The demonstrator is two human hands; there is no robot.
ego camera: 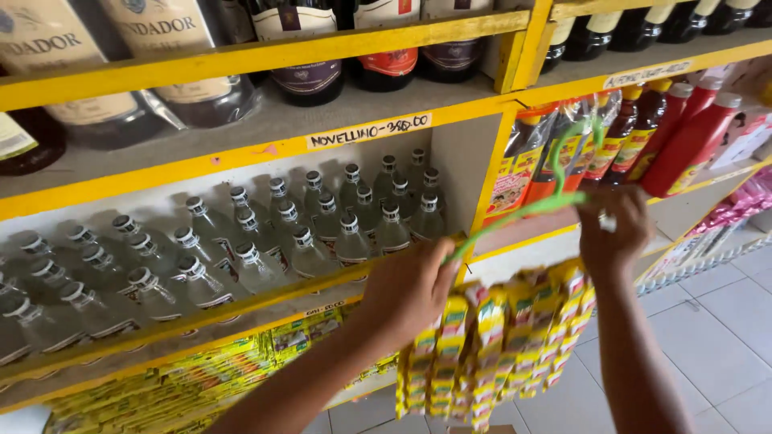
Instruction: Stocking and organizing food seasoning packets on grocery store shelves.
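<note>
One view only, worn on the head, tilted and looking slightly down and forward at yellow shelves [241, 56] from close range. Upper shelf of dark bottles [305, 48] cut off at the top edge; clear bottles [314, 225] at mid height, straight ahead. Both forearms rising from the bottom edge, left hand [406, 289] and right hand [615, 229] near the middle of the frame. White tiled floor [708, 337] at lower right.

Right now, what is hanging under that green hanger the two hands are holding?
Strips of small yellow sachets hang in a bunch under the green hanger, between the left hand and right hand. How they are attached is hidden.
</note>
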